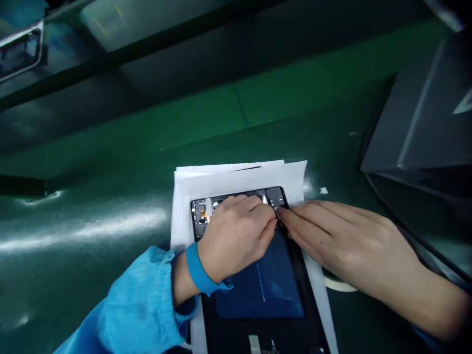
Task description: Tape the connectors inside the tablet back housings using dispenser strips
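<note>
An opened tablet (258,290) lies on white paper, its inside facing up, with a dark blue panel in the middle and small circuit parts along its far end. My left hand (236,231), with a blue strap (199,270) around the wrist, is curled closed over that far end. Its fingertips meet those of my right hand (339,241) near the far right corner. The right fingers are pressed together there, and a small whitish piece shows by the fingertips. What either hand pinches is too small and covered to name.
White paper sheets (239,178) lie under the tablet on a green mat (110,216). A grey box-like object (416,118) stands at right with a black cable (405,223) beside it. A pale tape roll (341,284) sits partly under my right hand. A white scrap (323,190) lies nearby.
</note>
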A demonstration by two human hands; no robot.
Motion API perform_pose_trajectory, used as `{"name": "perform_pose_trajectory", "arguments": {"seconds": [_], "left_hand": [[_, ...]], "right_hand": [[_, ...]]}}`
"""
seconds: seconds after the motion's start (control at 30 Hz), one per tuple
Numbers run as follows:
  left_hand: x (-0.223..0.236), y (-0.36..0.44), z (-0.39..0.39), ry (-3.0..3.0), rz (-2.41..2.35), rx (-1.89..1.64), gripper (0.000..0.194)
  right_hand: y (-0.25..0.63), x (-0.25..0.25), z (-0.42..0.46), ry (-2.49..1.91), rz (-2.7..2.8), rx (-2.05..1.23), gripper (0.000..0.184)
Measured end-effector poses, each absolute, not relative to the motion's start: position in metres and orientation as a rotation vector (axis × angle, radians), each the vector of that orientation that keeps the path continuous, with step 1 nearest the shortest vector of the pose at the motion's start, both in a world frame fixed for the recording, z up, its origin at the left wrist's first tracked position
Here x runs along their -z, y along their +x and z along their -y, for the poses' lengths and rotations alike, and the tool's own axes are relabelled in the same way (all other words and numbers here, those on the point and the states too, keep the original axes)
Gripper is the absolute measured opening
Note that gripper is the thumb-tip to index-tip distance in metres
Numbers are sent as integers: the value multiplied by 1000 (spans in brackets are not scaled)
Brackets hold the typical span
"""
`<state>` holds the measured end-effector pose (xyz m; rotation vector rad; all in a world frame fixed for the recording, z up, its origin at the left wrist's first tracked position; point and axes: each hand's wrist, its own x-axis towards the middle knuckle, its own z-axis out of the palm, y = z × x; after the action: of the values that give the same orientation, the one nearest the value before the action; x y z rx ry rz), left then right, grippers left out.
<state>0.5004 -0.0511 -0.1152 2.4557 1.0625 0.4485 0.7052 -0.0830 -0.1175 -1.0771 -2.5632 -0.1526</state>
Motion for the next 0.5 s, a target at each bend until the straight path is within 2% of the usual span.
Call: {"name": "perform_pose_trajectory", "arguments": {"seconds": [0.37, 0.5], "left_hand": [[117, 503, 51, 2465, -1046, -337, 22], [108, 503, 53, 2480, -1068, -266, 19]], "right_hand": [[692, 111, 89, -1083, 2688, 279, 28], [692, 112, 94, -1137, 2653, 363, 21]]}}
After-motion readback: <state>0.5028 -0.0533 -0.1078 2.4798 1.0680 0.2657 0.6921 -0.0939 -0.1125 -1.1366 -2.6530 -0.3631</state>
